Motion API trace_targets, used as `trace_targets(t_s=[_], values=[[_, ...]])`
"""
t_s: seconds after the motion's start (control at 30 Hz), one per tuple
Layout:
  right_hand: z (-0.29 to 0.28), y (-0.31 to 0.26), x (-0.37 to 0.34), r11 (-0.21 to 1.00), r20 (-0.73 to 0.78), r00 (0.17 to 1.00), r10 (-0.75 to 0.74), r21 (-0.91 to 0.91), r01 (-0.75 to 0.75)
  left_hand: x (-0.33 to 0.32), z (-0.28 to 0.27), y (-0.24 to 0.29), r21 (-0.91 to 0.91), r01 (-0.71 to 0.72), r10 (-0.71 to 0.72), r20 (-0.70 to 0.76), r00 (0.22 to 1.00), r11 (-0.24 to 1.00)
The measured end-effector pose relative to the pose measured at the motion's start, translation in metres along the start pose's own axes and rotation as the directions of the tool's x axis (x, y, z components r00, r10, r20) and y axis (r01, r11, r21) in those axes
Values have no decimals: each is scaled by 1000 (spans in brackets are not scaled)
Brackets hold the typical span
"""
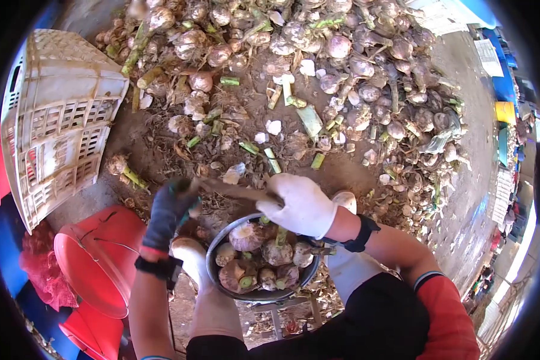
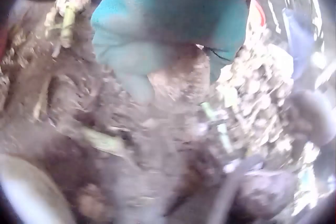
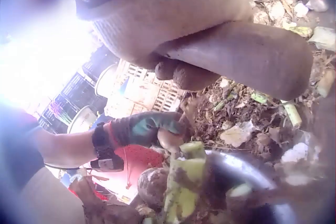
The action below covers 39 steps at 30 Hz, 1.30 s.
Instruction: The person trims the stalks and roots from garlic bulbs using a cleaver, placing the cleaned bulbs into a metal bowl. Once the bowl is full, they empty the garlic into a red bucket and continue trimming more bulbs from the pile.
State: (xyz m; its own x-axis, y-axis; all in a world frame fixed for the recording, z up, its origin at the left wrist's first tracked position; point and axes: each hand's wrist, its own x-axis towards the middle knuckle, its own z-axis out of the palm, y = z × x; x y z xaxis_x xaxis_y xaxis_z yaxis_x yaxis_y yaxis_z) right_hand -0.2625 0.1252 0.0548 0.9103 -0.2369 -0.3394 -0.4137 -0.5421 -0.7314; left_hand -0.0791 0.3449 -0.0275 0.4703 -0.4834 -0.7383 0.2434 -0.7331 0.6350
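Observation:
My left hand (image 1: 171, 210), in a dark and teal glove, grips a garlic bulb (image 2: 181, 77), its fingers covering much of it. My right hand (image 1: 300, 204) wears a white glove, and its fingers are curled. From it a long brown flat strip (image 1: 237, 191) reaches across to the left hand; I cannot tell whether it is a blade or a stalk. Just below both hands, between the knees, sits a round metal basin (image 1: 212, 270) of garlic bulbs (image 1: 277, 252) with short cut green stems.
A large heap of garlic (image 1: 366, 66) spreads over the floor ahead, with cut green stalks (image 1: 273, 161) and dry skins before it. White plastic crates (image 1: 66, 84) stand at the left. Red buckets (image 1: 96, 264) and a red mesh bag (image 1: 45, 264) lie beside the left arm.

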Motion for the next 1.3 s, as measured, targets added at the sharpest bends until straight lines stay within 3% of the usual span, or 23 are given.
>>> trace_targets(t_s=[0.03, 0.1, 0.13, 0.2, 0.23, 0.27, 0.33, 0.37, 0.43, 0.47, 0.5, 0.53, 0.6, 0.67, 0.73, 0.77, 0.9, 0.97, 1.07, 1.1, 1.13, 1.2, 1.3], values=[[1, -4, 0, 999, -27, 998, -53, 1, 53, -12, 7, -1, -1, -5, 5, 8, 1000, 1000], [3, -6, 4, 974, -53, 972, -227, -28, 226, -40, 24, 8, -68, -345, 345, -16, 939, 936], [4, -5, 5, 958, -67, 956, -286, -26, 285, -54, 31, 25, -77, -349, 350, -8, 937, 934], [12, 24, 15, 983, -22, 993, -116, -143, 112, -82, 37, 59, -310, -112, 120, 5, 993, 944], [14, 37, 18, 987, -58, 997, -59, -151, 49, -82, 33, 52, -224, -261, 265, -10, 964, 939], [16, 47, 18, 988, -99, 995, 6, -152, -21, -77, 31, 50, -221, -267, 271, -10, 963, 938], [8, 33, 13, 995, -126, 991, -35, -94, 23, -76, 33, 48, -289, -188, 188, -28, 982, 939], [1, 16, 13, 1000, -55, 998, -7, -10, 7, -81, 29, 59, -344, -25, 54, 73, 996, 939], [2, 0, 12, 989, 35, 998, -55, 143, 50, -94, 32, 77, -419, 38, 33, 160, 987, 907], [5, -5, 11, 992, 60, 994, -89, 100, 82, -97, 35, 81, -488, 103, 24, 246, 969, 867], [7, -9, 9, 983, 28, 996, -84, 167, 78, -94, 43, 77, -500, 1, 136, 239, 961, 866], [7, -12, 8, 970, -3, 997, -78, 232, 76, -91, 49, 73, -499, 2, 135, 238, 962, 867], [3, -17, 7, 966, 8, 999, -33, 257, 30, -89, 58, 68, -581, -184, 259, 48, 965, 793], [-1, -16, 6, 960, 20, 1000, 14, 279, -19, -90, 54, 68, -534, -83, 152, 87, 985, 842], [-5, -13, 6, 987, 27, 998, -52, 151, 47, -88, 51, 66, -533, -146, 219, 74, 973, 833], [-6, -15, 3, 987, 1, 996, -85, 137, 84, -79, 47, 49, -285, -266, 283, 18, 959, 921], [-2, -18, -3, 991, 62, 993, -104, 84, 99, -82, 45, 45, -225, -467, 467, -57, 883, 855], [-2, -19, -4, 991, 54, 991, -120, 69, 116, -94, 38, 41, -574, -64, 229, 220, 948, 816], [-4, -20, -7, 982, 41, 981, -189, 15, 188, -91, 47, 27, -533, -143, 257, 146, 955, 834], [-5, -20, -8, 970, 36, 970, -242, -25, 243, -97, 42, 35, -345, -141, 209, 169, 963, 928], [-6, -22, -11, 970, 35, 970, -241, -23, 242, -92, 42, 23, -343, -140, 208, 170, 963, 929], [-5, -25, -16, 947, 56, 949, -310, -69, 314, -81, 41, 0, 181, -495, 499, 22, 866, 850], [-2, -21, -18, 929, 46, 937, -346, -120, 349, -103, 49, 14, -19, -417, 416, -54, 908, 909]])
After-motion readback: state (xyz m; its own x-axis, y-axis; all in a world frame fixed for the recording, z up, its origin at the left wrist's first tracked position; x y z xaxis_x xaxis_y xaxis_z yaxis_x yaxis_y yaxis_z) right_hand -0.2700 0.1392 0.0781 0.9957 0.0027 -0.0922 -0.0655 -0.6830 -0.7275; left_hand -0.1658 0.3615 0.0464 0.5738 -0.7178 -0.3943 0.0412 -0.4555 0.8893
